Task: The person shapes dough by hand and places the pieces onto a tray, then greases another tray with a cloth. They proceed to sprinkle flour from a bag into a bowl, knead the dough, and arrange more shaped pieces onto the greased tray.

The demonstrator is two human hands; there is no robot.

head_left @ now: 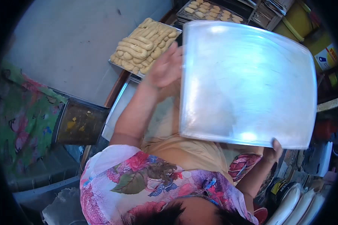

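Spanning most of the space ahead of the torso, a broad, silver-coloured, rectangular metal tray (pixel 248 86) is held raised, its scuffed, light-reflecting face toward the viewer. All positions below refer to this metal tray.

Nearer the body than the metal tray is a white shirt with a pink and purple floral print (pixel 161 180). Well to the left is a green cloth with pink patches (pixel 22 123). Beyond the left edge is a light-coloured, shallow loading tray (pixel 139 75); its load is heaped in layers, presumably to save space. Beyond the far edge is a dark, flat baking tray (pixel 184 17). To the left, well apart, is a dark, rectangular pan with yellow flecks (pixel 82 116).

The right hand (pixel 276 150) is clamped on the near edge, toward the right corner, with the thumb over the rim. The left hand (pixel 167 67) is at the left edge with fingers extended; whether it grips cannot be told, as the fingertips are blurred. The wide separation of the hands likely steadies the broad sheet against tipping.

Smallest are the long, pale-yellow dough strips (pixel 139 48) on the loading tray and the short, oval, pale-golden pieces (pixel 214 13) on the baking tray, the latter mostly set in rows, probably to limit sticking.
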